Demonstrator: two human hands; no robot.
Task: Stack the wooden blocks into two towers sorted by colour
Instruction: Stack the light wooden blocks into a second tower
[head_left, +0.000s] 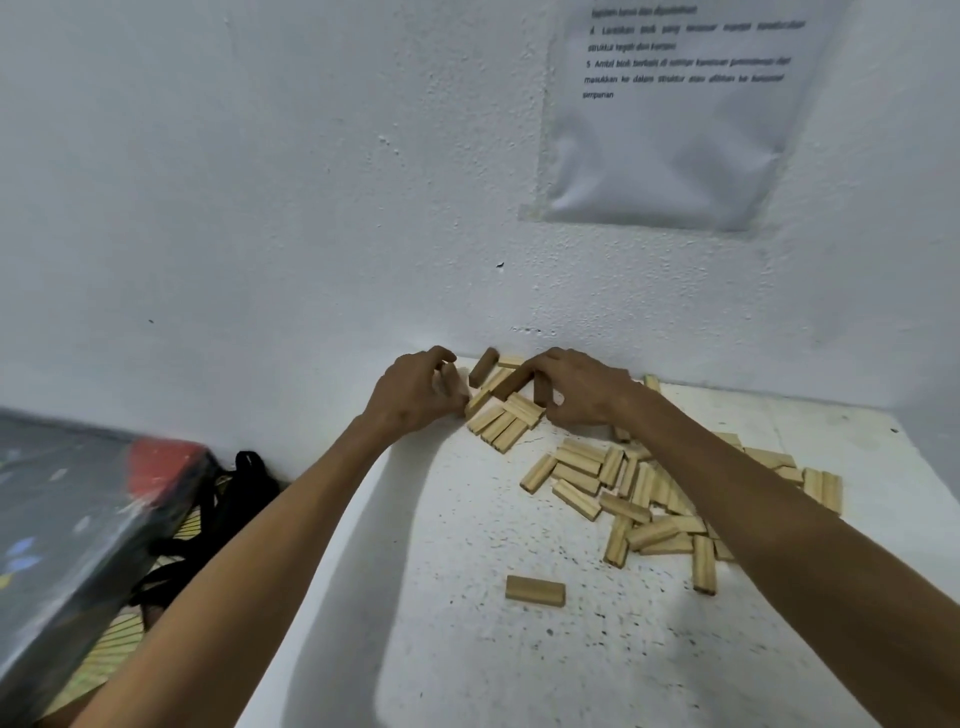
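1. Head view: left hand is pinching a pale block beside the wall.
2. Right hand is clenching its fingers round a dark block above the row.
3. Loose blocks are lying across the table.

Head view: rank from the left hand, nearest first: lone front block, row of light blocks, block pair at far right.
1. Row of light blocks: at the left hand's fingertips.
2. Lone block: front, centre.
3. Block pair: far right.

Plain room, taped instruction sheet
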